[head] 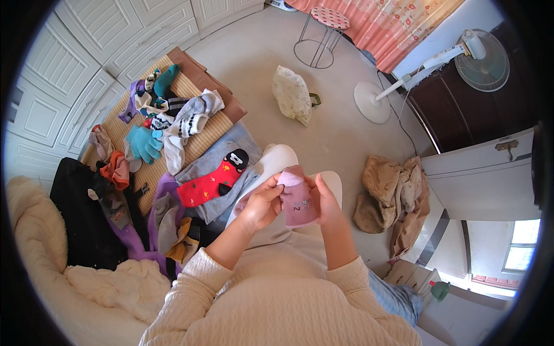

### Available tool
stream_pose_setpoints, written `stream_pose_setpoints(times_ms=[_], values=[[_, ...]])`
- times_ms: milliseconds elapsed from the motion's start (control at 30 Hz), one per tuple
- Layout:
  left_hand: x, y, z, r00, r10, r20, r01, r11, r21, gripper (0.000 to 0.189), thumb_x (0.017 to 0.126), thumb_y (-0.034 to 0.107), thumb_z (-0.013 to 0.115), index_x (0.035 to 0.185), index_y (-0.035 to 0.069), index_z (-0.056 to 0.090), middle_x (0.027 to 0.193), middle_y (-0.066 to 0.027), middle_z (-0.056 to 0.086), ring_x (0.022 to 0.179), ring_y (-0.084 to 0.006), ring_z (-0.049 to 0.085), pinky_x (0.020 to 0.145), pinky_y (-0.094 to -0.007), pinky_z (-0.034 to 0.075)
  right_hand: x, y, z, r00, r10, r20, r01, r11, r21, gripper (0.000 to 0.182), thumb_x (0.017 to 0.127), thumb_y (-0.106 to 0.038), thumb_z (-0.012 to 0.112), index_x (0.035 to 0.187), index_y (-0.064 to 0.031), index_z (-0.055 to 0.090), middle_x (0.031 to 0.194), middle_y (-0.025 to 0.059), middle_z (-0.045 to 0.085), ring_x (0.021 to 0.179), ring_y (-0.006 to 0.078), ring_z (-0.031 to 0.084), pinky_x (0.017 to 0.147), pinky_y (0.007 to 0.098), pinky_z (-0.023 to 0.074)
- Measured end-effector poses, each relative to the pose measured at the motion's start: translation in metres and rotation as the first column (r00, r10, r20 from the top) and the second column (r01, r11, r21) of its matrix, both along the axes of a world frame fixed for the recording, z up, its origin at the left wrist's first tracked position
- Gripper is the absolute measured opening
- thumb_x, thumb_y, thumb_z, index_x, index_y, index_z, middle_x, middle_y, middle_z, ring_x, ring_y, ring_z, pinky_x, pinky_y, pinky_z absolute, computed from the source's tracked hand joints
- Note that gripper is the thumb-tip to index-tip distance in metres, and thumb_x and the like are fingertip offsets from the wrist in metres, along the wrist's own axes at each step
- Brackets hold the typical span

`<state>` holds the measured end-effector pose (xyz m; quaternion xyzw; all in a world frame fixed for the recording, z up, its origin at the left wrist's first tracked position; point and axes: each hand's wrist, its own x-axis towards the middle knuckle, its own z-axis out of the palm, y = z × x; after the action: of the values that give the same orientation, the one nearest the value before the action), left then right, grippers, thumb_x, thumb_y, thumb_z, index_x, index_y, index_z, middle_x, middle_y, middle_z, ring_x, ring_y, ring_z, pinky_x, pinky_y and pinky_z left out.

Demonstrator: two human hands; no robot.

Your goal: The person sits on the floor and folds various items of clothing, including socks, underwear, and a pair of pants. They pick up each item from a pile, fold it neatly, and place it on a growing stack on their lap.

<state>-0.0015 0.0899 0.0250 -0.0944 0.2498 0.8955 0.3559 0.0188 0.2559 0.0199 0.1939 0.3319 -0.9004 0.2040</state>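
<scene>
A mauve sock (300,206) with a paler lilac patch and some lettering is held up over my lap. My left hand (263,204) pinches its left side between thumb and fingers. On the opposite side, my right hand (327,202) grips the sock's edge with the thumb raised, its fingers partly hidden behind the fabric. More mauve cloth shows beside my left wrist, mostly covered. To the left, a red patterned sock (203,188) with a black cartoon face lies on grey folded fabric (238,184). Beyond it are grey-and-white socks (194,113) and a turquoise glove (143,142).
Loose socks, including a teal sock (166,81), cover a ribbed yellow mat (207,137). Cream fluffy bedding (117,287) lies at lower left. A cloth bag (292,95), a stool (330,18), a standing fan (372,102) and heaped brown clothes (389,199) occupy the floor area.
</scene>
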Motion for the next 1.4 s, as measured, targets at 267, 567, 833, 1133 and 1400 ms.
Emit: stream_pose_setpoints(times_ms=[267, 567, 833, 1133, 1400], values=[[0.006, -0.029, -0.033, 0.977, -0.156, -0.143, 0.158, 0.987, 0.007, 0.027, 0.082, 0.007, 0.043, 0.109, 0.006, 0.048, 0.102, -0.0049, 0.054, 0.100, -0.0164, 0.051, 0.089, -0.0322, 0.038, 0.003, -0.013, 0.008, 0.979, 0.008, -0.205, 0.022, 0.989, 0.147, 0.039, 0.084, -0.025, 0.056, 0.114, -0.0004, 0.049, 0.107, 0.0070, 0.056, 0.097, 0.0164, 0.055, 0.085, 0.0318, 0.0429], [-0.003, -0.008, 0.014, 0.916, -0.043, -0.398, -0.175, 0.852, -0.494, 0.021, 0.085, 0.007, 0.053, 0.105, 0.003, 0.051, 0.095, -0.0050, 0.056, 0.087, -0.0124, 0.055, 0.075, -0.0255, 0.046, 0.002, -0.023, 0.029, 0.908, 0.347, -0.233, -0.043, 0.632, 0.774, 0.033, 0.075, -0.013, 0.067, 0.102, 0.0027, 0.055, 0.089, 0.0056, 0.062, 0.081, 0.0109, 0.057, 0.071, 0.0265, 0.0465], [-0.005, -0.014, 0.015, 0.981, 0.112, -0.157, -0.146, 0.962, -0.232, 0.017, 0.086, 0.005, 0.051, 0.102, 0.007, 0.052, 0.096, -0.0033, 0.057, 0.085, -0.0114, 0.056, 0.075, -0.0258, 0.047, 0.007, -0.020, 0.026, 0.889, 0.044, -0.456, 0.213, 0.841, 0.497, 0.027, 0.080, -0.011, 0.061, 0.103, -0.0016, 0.050, 0.092, 0.0051, 0.055, 0.075, 0.0087, 0.052, 0.062, 0.0244, 0.0446], [0.005, 0.000, 0.023, 0.964, 0.198, -0.176, -0.246, 0.918, -0.312, 0.011, 0.087, 0.005, 0.043, 0.097, 0.007, 0.049, 0.087, -0.0030, 0.055, 0.077, -0.0103, 0.053, 0.068, -0.0241, 0.046, 0.013, -0.033, 0.037, 0.847, 0.291, -0.445, 0.194, 0.611, 0.768, 0.022, 0.075, -0.004, 0.064, 0.093, 0.0007, 0.053, 0.081, 0.0037, 0.056, 0.074, 0.0092, 0.056, 0.064, 0.0234, 0.0465], [-0.003, -0.003, 0.028, 0.986, 0.153, -0.058, -0.164, 0.931, -0.326, 0.016, 0.080, 0.003, 0.039, 0.088, 0.004, 0.053, 0.083, -0.0026, 0.055, 0.075, -0.0091, 0.050, 0.070, -0.0220, 0.042, 0.013, -0.030, 0.037, 0.948, 0.058, -0.313, 0.157, 0.770, 0.618, 0.015, 0.085, -0.012, 0.052, 0.091, 0.0015, 0.056, 0.078, -0.0004, 0.055, 0.068, 0.0053, 0.049, 0.061, 0.0195, 0.0403]])
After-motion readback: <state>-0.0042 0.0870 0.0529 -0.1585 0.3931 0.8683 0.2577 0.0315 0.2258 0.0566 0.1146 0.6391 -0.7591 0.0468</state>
